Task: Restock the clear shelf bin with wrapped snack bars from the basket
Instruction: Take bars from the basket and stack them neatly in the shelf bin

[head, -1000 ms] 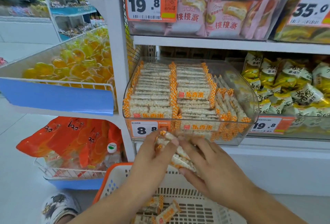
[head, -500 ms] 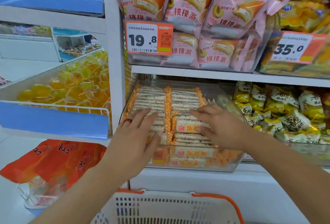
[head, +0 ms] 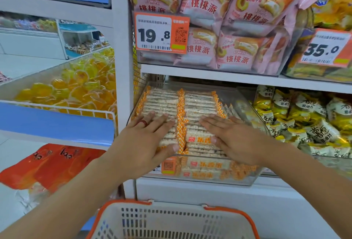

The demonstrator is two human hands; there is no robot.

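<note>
The clear shelf bin [head: 245, 105] sits on the lower white shelf, packed with rows of wrapped snack bars [head: 198, 101] that have orange-checked ends. My left hand [head: 150, 138], wearing a red ring, lies flat with straight fingers on the left row. My right hand [head: 234, 136] presses flat on the right row, fingers spread. Neither hand grips a bar. The white basket [head: 171, 219] with an orange rim is below, at the bottom edge; its inside is out of view.
Pink cake packs [head: 228, 29] with a 19.8 price tag [head: 162, 33] fill the shelf above. Yellow snack bags [head: 304, 120] sit to the right. A wire bin of yellow jelly cups [head: 76, 86] and orange packs [head: 47, 162] lie to the left.
A second ago both hands held a bundle of bars above the basket. They lifted it into the bin and now lie flat on the rows; the view has tilted upward.
</note>
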